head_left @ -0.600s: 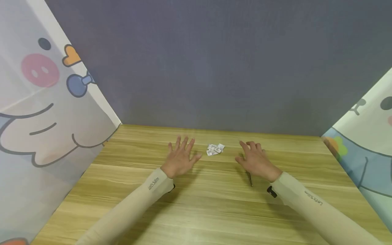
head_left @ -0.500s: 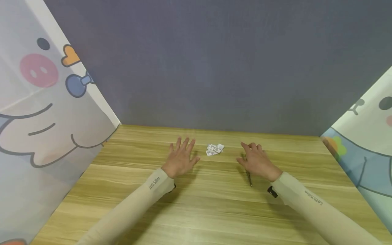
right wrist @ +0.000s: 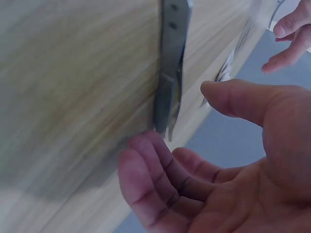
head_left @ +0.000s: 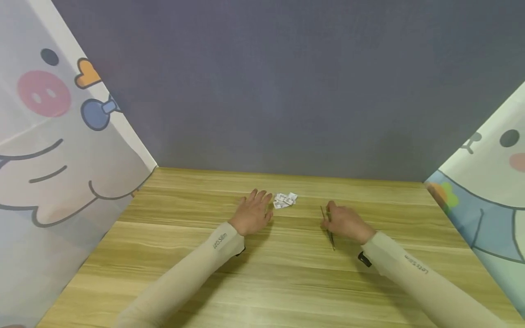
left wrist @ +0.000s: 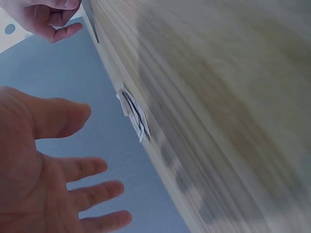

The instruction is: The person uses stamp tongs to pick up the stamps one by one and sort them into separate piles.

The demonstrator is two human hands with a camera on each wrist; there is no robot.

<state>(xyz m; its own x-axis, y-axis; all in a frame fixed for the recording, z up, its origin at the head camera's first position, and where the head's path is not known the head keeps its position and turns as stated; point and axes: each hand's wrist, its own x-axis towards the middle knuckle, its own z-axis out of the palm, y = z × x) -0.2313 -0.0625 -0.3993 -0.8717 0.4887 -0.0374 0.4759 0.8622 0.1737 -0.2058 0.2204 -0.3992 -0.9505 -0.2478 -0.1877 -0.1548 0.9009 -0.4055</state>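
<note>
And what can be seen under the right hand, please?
Tweezers pass partly under the right hand, over the wooden table. In the head view, both ends show, but the hand covers their middle and the table directly beneath.

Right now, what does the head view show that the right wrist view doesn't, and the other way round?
Only the head view: the left sleeve and right sleeve with their lettering, the black strap at the right wrist, and the pink snout drawn on the left panel.

Only the right wrist view: the palm side of the right hand and two dark spots on the metal tool.

Both: the tool, the white papers, the left hand, the right hand, the wooden table and the grey wall.
</note>
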